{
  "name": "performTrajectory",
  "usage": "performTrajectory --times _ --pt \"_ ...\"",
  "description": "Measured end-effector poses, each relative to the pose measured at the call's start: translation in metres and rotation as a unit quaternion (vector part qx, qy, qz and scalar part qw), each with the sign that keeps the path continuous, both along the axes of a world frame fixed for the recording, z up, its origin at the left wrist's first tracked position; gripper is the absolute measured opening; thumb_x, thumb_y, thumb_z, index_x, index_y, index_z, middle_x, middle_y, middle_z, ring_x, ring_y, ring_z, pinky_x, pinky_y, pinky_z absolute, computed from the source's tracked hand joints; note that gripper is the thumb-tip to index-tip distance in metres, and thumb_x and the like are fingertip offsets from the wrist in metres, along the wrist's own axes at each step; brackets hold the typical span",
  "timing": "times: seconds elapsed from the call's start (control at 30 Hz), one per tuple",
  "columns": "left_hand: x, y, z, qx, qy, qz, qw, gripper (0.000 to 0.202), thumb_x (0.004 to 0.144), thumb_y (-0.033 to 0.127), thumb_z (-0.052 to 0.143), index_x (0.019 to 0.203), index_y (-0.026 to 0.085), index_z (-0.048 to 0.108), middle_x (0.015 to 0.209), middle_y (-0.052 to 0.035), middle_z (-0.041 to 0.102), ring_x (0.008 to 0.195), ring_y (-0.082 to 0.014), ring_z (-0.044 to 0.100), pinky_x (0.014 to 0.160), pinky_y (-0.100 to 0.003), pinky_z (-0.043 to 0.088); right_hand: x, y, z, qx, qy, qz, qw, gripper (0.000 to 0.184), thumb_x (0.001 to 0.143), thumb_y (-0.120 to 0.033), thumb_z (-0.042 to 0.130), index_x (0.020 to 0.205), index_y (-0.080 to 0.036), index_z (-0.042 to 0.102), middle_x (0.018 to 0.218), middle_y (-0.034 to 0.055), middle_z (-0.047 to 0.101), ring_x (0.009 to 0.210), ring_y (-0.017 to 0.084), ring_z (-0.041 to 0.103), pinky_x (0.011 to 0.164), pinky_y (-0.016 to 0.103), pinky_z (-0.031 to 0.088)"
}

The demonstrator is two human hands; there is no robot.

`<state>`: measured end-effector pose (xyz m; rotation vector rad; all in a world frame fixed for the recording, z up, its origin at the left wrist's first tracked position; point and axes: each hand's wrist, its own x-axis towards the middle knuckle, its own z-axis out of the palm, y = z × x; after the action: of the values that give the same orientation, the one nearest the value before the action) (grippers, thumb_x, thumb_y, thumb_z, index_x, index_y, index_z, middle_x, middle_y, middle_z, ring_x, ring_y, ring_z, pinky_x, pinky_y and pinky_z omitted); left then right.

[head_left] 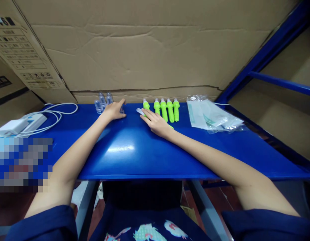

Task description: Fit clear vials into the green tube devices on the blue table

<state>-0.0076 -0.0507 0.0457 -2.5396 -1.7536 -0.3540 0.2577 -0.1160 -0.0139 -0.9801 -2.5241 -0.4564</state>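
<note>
My left hand (113,111) is at the back left of the blue table, thumb and forefinger spread apart. A clear plastic piece (122,109) shows between them; I cannot tell whether the fingers touch it. Several more clear plastic caps (99,105) stand just left of that hand. Under my right hand (157,124) lies a lime-green tube with a clear tip (139,111), its fingers closed over the tube and hiding most of it. Beyond it, several similar lime-green tubes (170,112) lie in a row, clear tips toward the cardboard.
A clear plastic bag (212,115) with white and pale green contents lies at the right. White boxes (21,124) and a looped white cable (61,115) are at the left. A cardboard wall (149,60) closes off the back, and a blue metal frame (260,57) rises at the right.
</note>
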Motion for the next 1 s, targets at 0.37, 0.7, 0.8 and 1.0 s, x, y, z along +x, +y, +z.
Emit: performTrajectory --times 0.37,0.7,0.8,1.0 --pt "-0.007 0.004 -0.010 0.022 -0.118 -0.025 0.992 0.052 0.067 0.038 0.087 0.111 0.024 0.065 0.081 -0.0045 0.071 0.085 -0.0329 0.074 0.083 -0.040 0.056 0.001 0.001 -0.001 -0.009 -0.003 -0.001 1.000 0.058 0.094 0.004 0.036 0.146 -0.009 0.058 0.163 0.0246 0.043 0.150 0.034 0.046 0.104 0.054 0.056" --pt "0.028 -0.013 -0.017 -0.159 -0.559 -0.088 0.809 0.057 0.064 0.044 0.092 0.103 0.019 0.061 0.085 -0.0008 0.073 0.073 -0.0149 0.071 0.062 -0.025 0.058 0.005 0.001 0.000 -0.024 0.100 0.033 0.994 0.062 0.100 -0.004 0.028 0.161 -0.009 0.042 0.162 0.0202 0.047 0.152 0.029 0.045 0.119 0.052 0.046" --pt "0.034 -0.018 -0.017 -0.171 -0.590 -0.096 0.783 0.059 0.062 0.044 0.095 0.102 0.018 0.061 0.086 -0.0010 0.073 0.073 -0.0134 0.071 0.064 -0.024 0.059 0.008 0.002 -0.001 -0.029 0.127 0.042 0.991 0.063 0.100 -0.005 0.028 0.161 -0.011 0.041 0.161 0.0186 0.049 0.152 0.027 0.045 0.121 0.051 0.045" --pt "0.037 -0.018 -0.017 -0.158 -0.604 -0.089 0.776 0.057 0.062 0.040 0.095 0.101 0.017 0.062 0.084 -0.0002 0.071 0.073 -0.0129 0.070 0.063 -0.023 0.058 0.010 0.002 -0.001 -0.022 0.131 0.053 0.990 0.063 0.097 -0.001 0.030 0.158 -0.008 0.045 0.160 0.0191 0.050 0.152 0.027 0.045 0.122 0.051 0.044"
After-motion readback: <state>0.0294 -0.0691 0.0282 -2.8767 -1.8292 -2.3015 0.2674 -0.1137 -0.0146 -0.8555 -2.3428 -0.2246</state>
